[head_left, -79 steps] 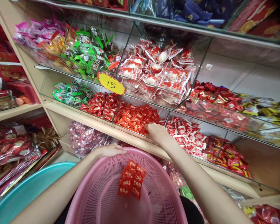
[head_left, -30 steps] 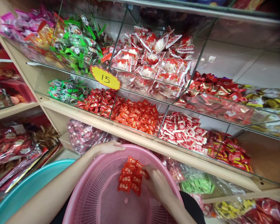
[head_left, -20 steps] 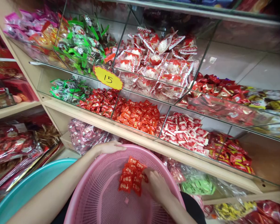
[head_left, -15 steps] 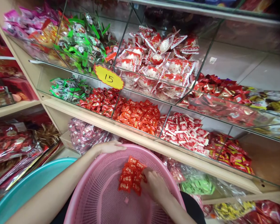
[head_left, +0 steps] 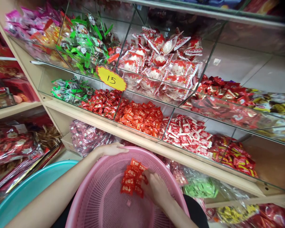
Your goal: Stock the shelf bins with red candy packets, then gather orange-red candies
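My left hand (head_left: 112,148) grips the far left rim of a pink perforated plastic basket (head_left: 72,202), its fingers partly hidden by the rim. Inside the basket, my right hand (head_left: 155,185) is closed at the right edge of a cluster of small red wrapped candies (head_left: 132,177) with pale lettering. The fingertips are partly out of sight behind the candies. Below the cluster, a tiny pale pink piece (head_left: 128,203) shows against the basket.
Ahead, glass-divided shelves hold similar red candies (head_left: 142,117), red-and-white candies (head_left: 188,134) and larger clear-wrapped sweets (head_left: 156,69). A yellow price tag (head_left: 111,78) reads 15. A teal basin (head_left: 35,186) stands at left. Bagged goods (head_left: 200,186) lie under the shelf lip (head_left: 204,164).
My right hand has shifted very slightly at the candies, which stay nearly in place. My left hand keeps its hold on the rim.
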Demonstrator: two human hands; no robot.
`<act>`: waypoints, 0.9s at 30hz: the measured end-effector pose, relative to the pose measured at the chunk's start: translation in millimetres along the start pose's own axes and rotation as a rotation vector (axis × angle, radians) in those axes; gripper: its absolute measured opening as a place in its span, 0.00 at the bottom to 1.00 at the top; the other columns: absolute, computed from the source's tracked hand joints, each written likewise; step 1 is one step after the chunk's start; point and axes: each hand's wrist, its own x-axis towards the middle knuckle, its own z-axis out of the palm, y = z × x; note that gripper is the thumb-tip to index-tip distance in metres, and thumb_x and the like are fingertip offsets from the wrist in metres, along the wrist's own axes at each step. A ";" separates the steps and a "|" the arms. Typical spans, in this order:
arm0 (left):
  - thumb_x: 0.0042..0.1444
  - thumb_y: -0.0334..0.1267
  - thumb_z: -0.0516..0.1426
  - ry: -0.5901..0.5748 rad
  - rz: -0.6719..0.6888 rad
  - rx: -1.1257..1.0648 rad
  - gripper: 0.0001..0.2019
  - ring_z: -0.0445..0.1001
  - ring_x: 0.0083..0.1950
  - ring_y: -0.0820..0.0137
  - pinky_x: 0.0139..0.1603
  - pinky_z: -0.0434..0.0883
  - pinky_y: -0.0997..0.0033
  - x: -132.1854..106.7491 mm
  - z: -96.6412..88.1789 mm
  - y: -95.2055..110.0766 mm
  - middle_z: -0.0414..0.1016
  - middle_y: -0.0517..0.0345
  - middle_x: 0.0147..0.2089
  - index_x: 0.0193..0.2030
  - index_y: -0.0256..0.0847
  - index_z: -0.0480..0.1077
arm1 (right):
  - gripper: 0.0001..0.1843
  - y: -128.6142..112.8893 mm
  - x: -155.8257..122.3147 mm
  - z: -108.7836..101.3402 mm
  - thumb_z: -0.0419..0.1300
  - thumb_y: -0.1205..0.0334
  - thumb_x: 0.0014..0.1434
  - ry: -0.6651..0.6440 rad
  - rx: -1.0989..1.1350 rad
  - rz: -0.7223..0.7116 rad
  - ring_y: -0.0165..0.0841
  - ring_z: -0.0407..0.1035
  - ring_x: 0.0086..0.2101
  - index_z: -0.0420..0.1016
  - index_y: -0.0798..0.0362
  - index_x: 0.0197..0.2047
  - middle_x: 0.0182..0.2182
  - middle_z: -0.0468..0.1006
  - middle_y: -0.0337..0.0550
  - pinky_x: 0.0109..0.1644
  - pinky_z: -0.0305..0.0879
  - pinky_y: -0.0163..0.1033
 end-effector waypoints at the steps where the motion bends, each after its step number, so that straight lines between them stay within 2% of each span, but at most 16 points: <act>1: 0.49 0.59 0.47 0.000 0.000 -0.002 0.24 0.56 0.25 0.75 0.26 0.54 0.76 0.2 0.0 -0.4 0.60 0.62 0.23 0.25 0.38 0.66 | 0.06 -0.6 -0.1 -0.7 0.51 0.69 0.51 0.010 0.010 -0.003 0.30 0.67 0.31 0.67 0.53 0.31 0.34 0.72 0.42 0.31 0.52 0.33; 9: 0.49 0.59 0.47 -0.003 -0.005 -0.012 0.24 0.56 0.25 0.75 0.27 0.55 0.76 -1.0 -0.4 0.0 0.60 0.63 0.23 0.25 0.38 0.66 | 0.09 -3.6 -0.9 -3.1 0.50 0.71 0.52 0.063 0.159 -0.025 0.31 0.67 0.33 0.67 0.52 0.35 0.35 0.71 0.42 0.35 0.57 0.32; 17: 0.49 0.59 0.48 -0.027 -0.019 -0.059 0.24 0.61 0.27 0.74 0.28 0.58 0.77 -1.0 -0.1 1.1 0.65 0.61 0.26 0.28 0.37 0.68 | 0.08 -3.9 0.0 -0.6 0.48 0.70 0.56 0.058 0.064 -0.062 0.29 0.67 0.31 0.66 0.53 0.34 0.36 0.70 0.43 0.31 0.55 0.31; 24: 0.48 0.61 0.48 0.006 -0.008 0.003 0.25 0.59 0.26 0.74 0.27 0.56 0.77 -1.5 -0.1 0.6 0.64 0.62 0.24 0.26 0.38 0.67 | 0.10 -5.7 11.0 -19.1 0.46 0.68 0.57 0.099 0.060 -0.114 0.31 0.67 0.33 0.66 0.52 0.37 0.37 0.69 0.44 0.34 0.59 0.33; 27: 0.48 0.60 0.48 -0.006 -0.021 -0.040 0.25 0.60 0.27 0.74 0.28 0.57 0.77 -1.9 0.7 3.1 0.65 0.62 0.25 0.27 0.38 0.68 | 0.12 -9.9 21.6 -25.5 0.47 0.68 0.56 0.091 0.023 -0.180 0.32 0.67 0.37 0.65 0.51 0.42 0.41 0.68 0.45 0.38 0.60 0.35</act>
